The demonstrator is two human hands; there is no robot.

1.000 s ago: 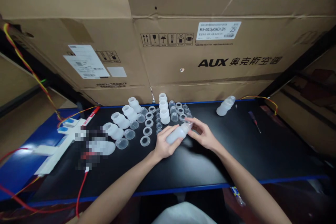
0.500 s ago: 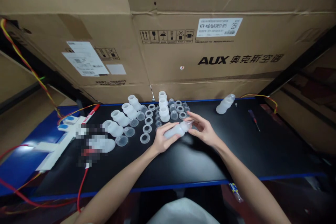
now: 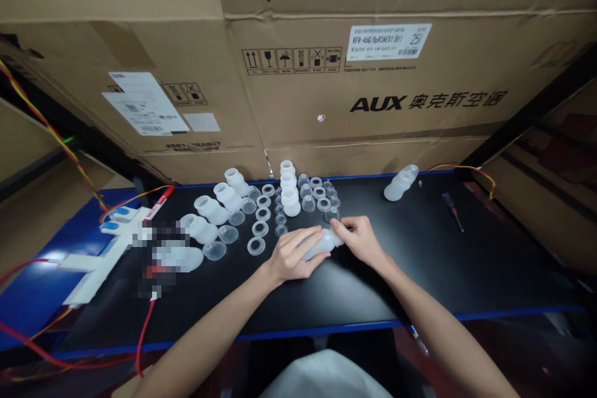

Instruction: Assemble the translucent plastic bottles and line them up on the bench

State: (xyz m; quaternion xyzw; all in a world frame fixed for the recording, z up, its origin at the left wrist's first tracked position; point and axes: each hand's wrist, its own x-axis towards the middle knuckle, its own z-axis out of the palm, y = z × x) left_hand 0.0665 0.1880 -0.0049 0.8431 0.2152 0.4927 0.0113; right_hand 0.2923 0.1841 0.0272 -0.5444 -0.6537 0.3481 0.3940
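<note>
My left hand [image 3: 290,255] is wrapped round the body of a translucent white bottle [image 3: 321,244] lying almost level just above the black table [image 3: 420,255]. My right hand [image 3: 359,237] is closed over the bottle's neck end, fingers pinched on the cap or teat there, which is mostly hidden. Just beyond the hands lie rows of loose parts: white rings [image 3: 256,245], clear domed caps [image 3: 308,203] and open bottle bodies [image 3: 290,201].
A finished bottle [image 3: 400,184] lies at the back right, with a small screwdriver [image 3: 452,211] further right. Large cardboard boxes [image 3: 373,74] wall the table's far edge. A white power strip [image 3: 100,255] and red and yellow wires [image 3: 144,323] sit at the left.
Both hands have lowered the bottle toward the table and nearer to me. My right hand has closed over the bottle's neck end, where its fingers were spread before.
</note>
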